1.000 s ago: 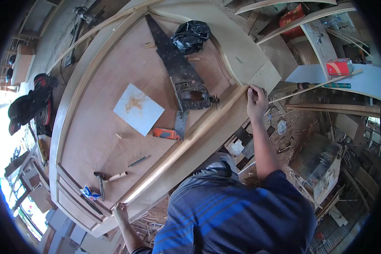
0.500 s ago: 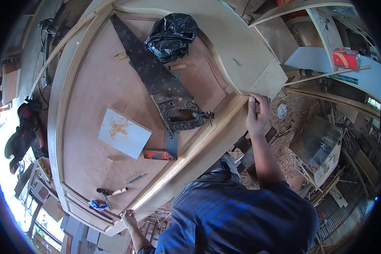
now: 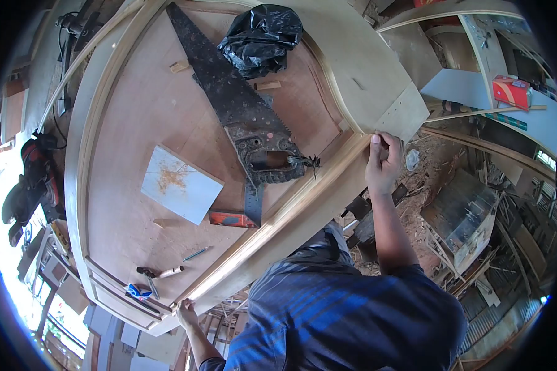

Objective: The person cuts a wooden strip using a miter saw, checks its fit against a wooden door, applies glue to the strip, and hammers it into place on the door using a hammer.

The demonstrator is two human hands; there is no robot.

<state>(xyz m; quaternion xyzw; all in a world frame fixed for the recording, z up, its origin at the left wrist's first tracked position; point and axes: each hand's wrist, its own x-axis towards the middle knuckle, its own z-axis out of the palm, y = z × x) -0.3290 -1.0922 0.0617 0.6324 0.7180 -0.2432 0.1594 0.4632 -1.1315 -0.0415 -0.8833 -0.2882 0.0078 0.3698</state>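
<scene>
The person wears a dark navy shirt (image 3: 371, 321) with brighter blue stripes (image 3: 328, 300) slanting across the front, its cloth soft and creased, the bands turning thinner and greyer toward the lower end. The right sleeve (image 3: 411, 285) is dark and ends around the elbow; the left sleeve (image 3: 211, 364), cut off at the bottom of the view, is dark too. The left hand (image 3: 186, 313) and right hand (image 3: 385, 164) are bare, as are both forearms

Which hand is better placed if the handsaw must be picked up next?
Probably the right hand: it holds the end of the wooden strip nearer the handsaw handle. The left hand is at the opposite end.
</scene>
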